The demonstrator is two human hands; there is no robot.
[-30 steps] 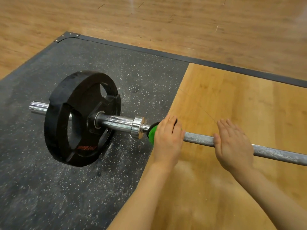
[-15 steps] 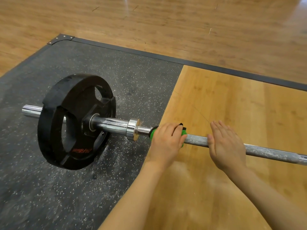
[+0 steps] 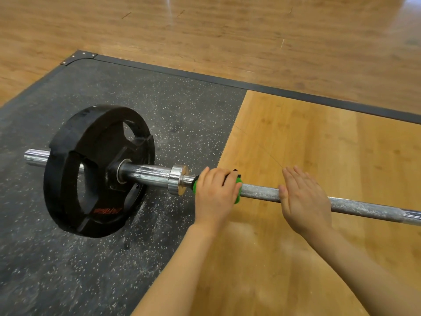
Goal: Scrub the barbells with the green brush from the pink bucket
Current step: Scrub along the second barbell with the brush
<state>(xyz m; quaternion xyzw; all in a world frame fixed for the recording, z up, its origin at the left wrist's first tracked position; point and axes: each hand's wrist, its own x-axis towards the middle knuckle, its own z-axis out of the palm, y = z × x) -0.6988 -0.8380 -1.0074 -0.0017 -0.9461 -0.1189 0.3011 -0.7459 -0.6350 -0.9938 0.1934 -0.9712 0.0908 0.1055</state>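
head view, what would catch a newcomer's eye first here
The round black weight plate on the chalk-dusted steel barbell dominates, standing on the speckled dark rubber mat at left. Beside the collar, the left hand grips a bright green brush on the shaft; the right hand rests flat further along.

One barbell [image 3: 262, 192] lies across the floor. One black plate [image 3: 91, 174] sits on its sleeve, and one chrome collar [image 3: 176, 182] shows just inside it. One green brush [image 3: 237, 190] is on the shaft. Two hands are on the bar: the left hand [image 3: 215, 193] and the right hand [image 3: 304, 197]. One rubber mat [image 3: 159, 106] and one wooden panel [image 3: 330, 144] lie underneath.
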